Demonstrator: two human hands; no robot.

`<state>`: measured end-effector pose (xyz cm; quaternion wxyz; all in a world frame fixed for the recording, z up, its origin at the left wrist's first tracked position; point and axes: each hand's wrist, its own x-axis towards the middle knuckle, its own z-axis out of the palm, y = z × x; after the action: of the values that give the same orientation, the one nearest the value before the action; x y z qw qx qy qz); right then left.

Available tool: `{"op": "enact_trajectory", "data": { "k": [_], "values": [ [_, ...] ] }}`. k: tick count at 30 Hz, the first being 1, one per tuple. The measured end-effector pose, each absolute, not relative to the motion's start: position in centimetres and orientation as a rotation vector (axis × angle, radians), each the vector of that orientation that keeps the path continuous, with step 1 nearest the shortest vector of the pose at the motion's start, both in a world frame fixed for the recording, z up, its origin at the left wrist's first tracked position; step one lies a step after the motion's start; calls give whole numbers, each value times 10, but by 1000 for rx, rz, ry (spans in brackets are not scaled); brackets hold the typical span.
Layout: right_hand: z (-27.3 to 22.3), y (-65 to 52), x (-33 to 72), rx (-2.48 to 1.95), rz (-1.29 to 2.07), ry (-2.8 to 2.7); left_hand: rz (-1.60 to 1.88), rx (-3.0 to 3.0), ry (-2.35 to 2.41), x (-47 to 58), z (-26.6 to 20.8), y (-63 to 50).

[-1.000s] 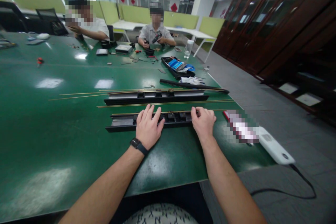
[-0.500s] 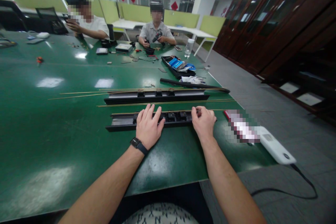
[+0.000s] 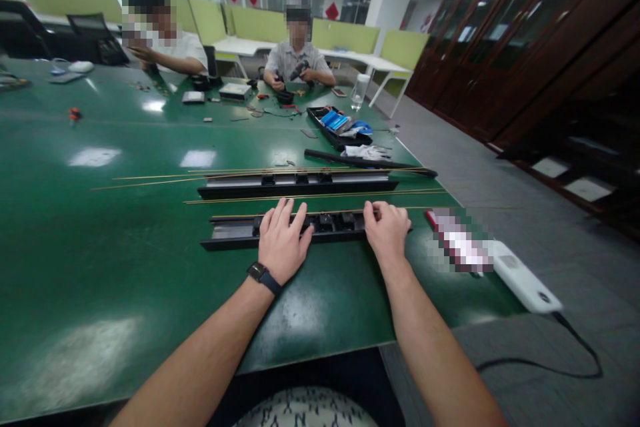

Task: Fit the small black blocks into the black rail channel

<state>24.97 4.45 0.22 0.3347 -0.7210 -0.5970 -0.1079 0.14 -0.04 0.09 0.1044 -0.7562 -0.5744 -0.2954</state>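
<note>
A black channel-shaped rail (image 3: pixel 230 243) lies lengthwise before me on the green table, with several small black blocks (image 3: pixel 325 221) seated in its trough. Along its far edge runs a thin brass-coloured rod (image 3: pixel 237 216), reaching past the rail on the right. My left hand (image 3: pixel 283 240) rests across the rail, palm down with fingers spread; it hides part of the trough. At the rail's right end, my right hand (image 3: pixel 387 230) is closed, thumb and forefinger pinching at the rod. The exact contact is partly hidden by the fingers.
Beyond lie a second rail (image 3: pixel 295 191), more thin rods (image 3: pixel 220 201), a black bar (image 3: pixel 330 157), gloves (image 3: pixel 367 152) and a black tray (image 3: pixel 345 144). To the right are a blurred red-edged object (image 3: pixel 457 240) and a white device (image 3: pixel 523 277) with a cable. Two people sit opposite.
Both hands keep nearly the same places on the rail. My right hand has shifted very slightly; the rail and rods look otherwise unchanged.
</note>
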Motion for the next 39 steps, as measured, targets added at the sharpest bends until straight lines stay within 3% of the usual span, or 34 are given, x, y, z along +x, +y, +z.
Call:
{"op": "enact_trajectory", "data": {
  "k": [23,39],
  "values": [
    [5,55,247,-1968,-427,-1573,-860,-2234,-1711,2,2,0],
    [4,37,244,-1863,-221,-1558,-871,-2239,-1717,2,1,-1]
  ]
}}
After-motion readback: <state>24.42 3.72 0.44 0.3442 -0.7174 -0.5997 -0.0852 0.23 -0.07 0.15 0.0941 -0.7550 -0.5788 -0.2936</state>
